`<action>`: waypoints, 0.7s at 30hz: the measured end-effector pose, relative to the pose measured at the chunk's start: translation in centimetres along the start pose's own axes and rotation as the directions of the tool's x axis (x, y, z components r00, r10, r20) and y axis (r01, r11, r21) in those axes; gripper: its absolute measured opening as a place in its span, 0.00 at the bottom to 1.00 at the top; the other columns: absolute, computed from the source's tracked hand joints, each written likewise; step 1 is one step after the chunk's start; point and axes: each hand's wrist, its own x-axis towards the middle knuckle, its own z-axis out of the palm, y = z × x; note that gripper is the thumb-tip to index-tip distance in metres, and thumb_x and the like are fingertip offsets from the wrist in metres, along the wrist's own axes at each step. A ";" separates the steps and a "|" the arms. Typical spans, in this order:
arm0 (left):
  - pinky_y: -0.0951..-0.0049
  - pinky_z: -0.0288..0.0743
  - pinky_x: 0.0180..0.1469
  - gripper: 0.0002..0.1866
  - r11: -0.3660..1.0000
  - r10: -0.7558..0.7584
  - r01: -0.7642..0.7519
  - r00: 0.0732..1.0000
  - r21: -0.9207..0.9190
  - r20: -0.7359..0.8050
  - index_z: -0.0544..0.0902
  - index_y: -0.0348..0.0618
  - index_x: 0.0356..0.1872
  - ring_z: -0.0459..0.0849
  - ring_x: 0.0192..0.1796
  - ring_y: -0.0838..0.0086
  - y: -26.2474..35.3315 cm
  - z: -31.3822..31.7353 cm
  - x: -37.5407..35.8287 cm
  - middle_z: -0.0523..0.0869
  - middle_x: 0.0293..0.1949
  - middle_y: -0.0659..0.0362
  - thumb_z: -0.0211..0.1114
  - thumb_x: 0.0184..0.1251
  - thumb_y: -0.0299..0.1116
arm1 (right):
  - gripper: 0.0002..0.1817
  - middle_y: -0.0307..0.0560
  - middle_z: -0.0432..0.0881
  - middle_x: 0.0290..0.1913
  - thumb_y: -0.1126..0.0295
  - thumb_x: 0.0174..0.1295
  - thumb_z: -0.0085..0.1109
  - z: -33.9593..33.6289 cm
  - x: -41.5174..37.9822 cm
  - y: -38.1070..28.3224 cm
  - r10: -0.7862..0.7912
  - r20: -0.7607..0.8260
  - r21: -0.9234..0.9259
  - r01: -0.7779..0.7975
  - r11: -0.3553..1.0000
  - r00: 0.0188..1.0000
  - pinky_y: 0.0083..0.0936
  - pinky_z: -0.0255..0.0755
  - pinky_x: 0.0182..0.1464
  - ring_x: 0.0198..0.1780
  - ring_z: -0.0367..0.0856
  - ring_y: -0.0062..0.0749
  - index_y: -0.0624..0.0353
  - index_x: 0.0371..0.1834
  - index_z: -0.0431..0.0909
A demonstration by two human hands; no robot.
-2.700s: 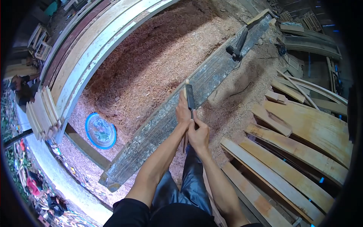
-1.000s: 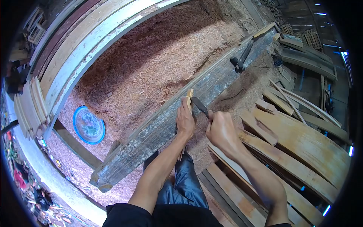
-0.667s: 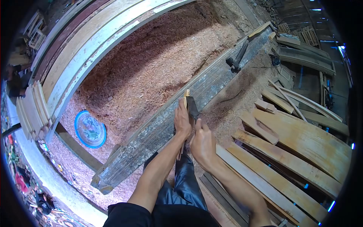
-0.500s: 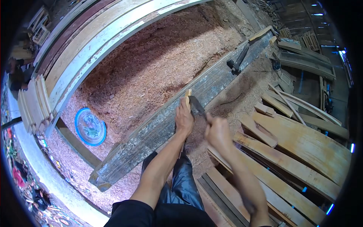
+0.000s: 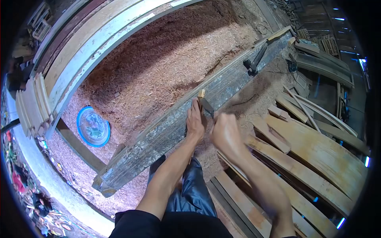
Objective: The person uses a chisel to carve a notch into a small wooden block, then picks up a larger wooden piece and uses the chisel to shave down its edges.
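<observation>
A small piece of light wood (image 5: 202, 93) stands on the long weathered beam (image 5: 158, 137), its top end showing above my left hand (image 5: 195, 121). The fingers of that hand are closed round the piece. My right hand (image 5: 225, 127) is a fist round the handle of a dark-bladed tool (image 5: 206, 105), whose blade lies against the right side of the wood near its top. The handle is mostly hidden by my fingers. Farther up the beam lies a dark hammer-like tool (image 5: 256, 61).
Wood shavings (image 5: 174, 75) cover the ground beyond the beam, with a blue-rimmed basin (image 5: 93, 126) at the left. Long curved boards (image 5: 85, 53) arch across the upper left. Planks (image 5: 313, 148) are stacked at the right. Part of a person (image 5: 18, 73) shows at the far left.
My right hand and the blade have shifted slightly, the hand a little down and the blade still at the wood. The whole view has moved a little. My left hand keeps its hold.
</observation>
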 end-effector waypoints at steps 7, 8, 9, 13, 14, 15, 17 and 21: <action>0.58 0.66 0.64 0.46 0.998 0.051 -0.052 0.998 -0.038 -0.035 0.52 0.40 0.72 0.66 0.64 0.52 -1.7 1.1 0.3 0.63 0.69 0.48 0.65 0.49 0.27 | 0.29 0.68 0.77 0.39 0.79 0.56 0.50 8.0 -4.6 -1.2 0.191 -0.082 -0.057 -0.196 0.979 0.978 0.46 0.75 0.34 0.34 0.80 0.60 0.77 0.63 0.62; 0.58 0.67 0.63 0.47 0.998 0.037 -0.037 0.999 -0.059 -0.016 0.52 0.40 0.72 0.67 0.64 0.53 -2.0 1.3 0.5 0.63 0.69 0.49 0.65 0.48 0.27 | 0.30 0.65 0.76 0.40 0.79 0.57 0.50 8.5 -4.9 -1.1 0.203 -0.065 -0.063 -0.207 0.976 0.977 0.45 0.75 0.35 0.35 0.80 0.58 0.75 0.65 0.61; 0.58 0.68 0.62 0.47 0.997 0.018 -0.018 1.000 -0.079 0.005 0.52 0.41 0.72 0.67 0.64 0.53 -1.8 1.1 0.3 0.63 0.68 0.49 0.65 0.48 0.27 | 0.30 0.65 0.76 0.40 0.79 0.57 0.50 9.5 -5.3 -0.6 0.201 -0.062 -0.059 -0.205 0.977 0.978 0.45 0.75 0.35 0.35 0.80 0.58 0.75 0.65 0.61; 0.58 0.71 0.59 0.43 0.997 -0.049 0.053 0.997 -0.058 0.063 0.52 0.41 0.72 0.67 0.63 0.53 -0.3 0.0 -0.1 0.63 0.68 0.49 0.60 0.53 0.24 | 0.28 0.62 0.76 0.38 0.79 0.58 0.50 10.8 -6.2 1.7 0.072 -0.199 -0.042 -0.082 0.996 0.977 0.42 0.78 0.31 0.29 0.82 0.55 0.76 0.64 0.61; 0.57 0.72 0.58 0.39 0.999 -0.024 0.024 1.000 -0.021 0.019 0.53 0.41 0.71 0.68 0.62 0.52 -0.5 0.5 -0.1 0.65 0.67 0.49 0.57 0.56 0.23 | 0.27 0.64 0.76 0.37 0.79 0.58 0.50 10.3 -6.1 2.3 0.036 -0.238 -0.003 -0.037 0.999 0.971 0.43 0.77 0.31 0.29 0.82 0.57 0.75 0.63 0.64; 0.55 0.73 0.56 0.35 1.000 0.002 -0.001 1.000 0.021 -0.027 0.54 0.40 0.70 0.69 0.61 0.50 -0.8 0.7 -0.1 0.66 0.66 0.48 0.54 0.59 0.23 | 0.27 0.64 0.76 0.37 0.79 0.58 0.50 8.9 -6.0 2.5 0.034 -0.243 0.001 -0.035 0.999 0.969 0.43 0.77 0.31 0.29 0.82 0.57 0.75 0.63 0.64; 0.55 0.73 0.56 0.33 0.998 0.010 -0.007 0.999 0.060 -0.048 0.55 0.40 0.70 0.70 0.60 0.49 -0.3 0.6 0.3 0.68 0.64 0.47 0.51 0.61 0.23 | 0.19 0.70 0.77 0.34 0.79 0.57 0.51 4.8 -5.3 2.0 0.053 -0.190 0.032 -0.048 0.998 0.980 0.44 0.76 0.32 0.30 0.80 0.60 0.76 0.52 0.74; 0.51 0.71 0.48 0.28 1.000 0.009 -0.006 0.988 0.024 -0.151 0.59 0.43 0.68 0.77 0.47 0.47 0.1 0.9 0.2 0.77 0.44 0.41 0.53 0.65 0.28 | 0.10 0.72 0.77 0.29 0.79 0.56 0.52 0.6 -3.1 2.5 0.037 -0.163 0.019 -0.035 0.999 0.986 0.45 0.75 0.34 0.31 0.80 0.62 0.76 0.36 0.80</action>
